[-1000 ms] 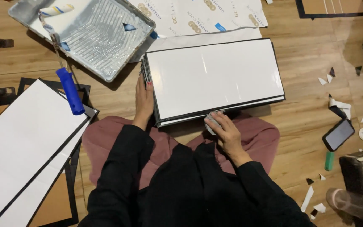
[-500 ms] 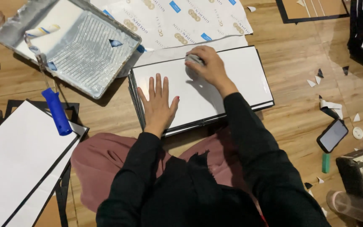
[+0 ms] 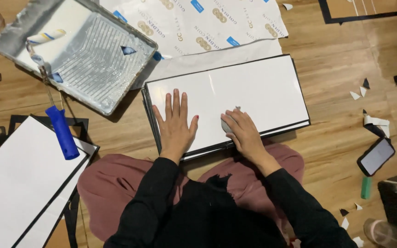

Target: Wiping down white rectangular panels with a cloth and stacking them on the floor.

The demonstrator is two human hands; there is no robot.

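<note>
Since half a second ago the right hand (image 3: 246, 133) has slid from the far edge of the white board (image 3: 235, 98) back toward its near edge, fingers curled in a narrow grip around a small grey pad (image 3: 227, 124) pressed on the surface, while the left hand (image 3: 175, 124) lies flat and open on the board's left part. Judging by its look, the board, lying on the wooden floor (image 3: 336, 55) just beyond the knees, is smooth, glossy white with a thin black border, so the rubbing-down seems well along. Left of it sit a paint tray (image 3: 93, 59) and a blue-handled roller (image 3: 60, 131).
</note>
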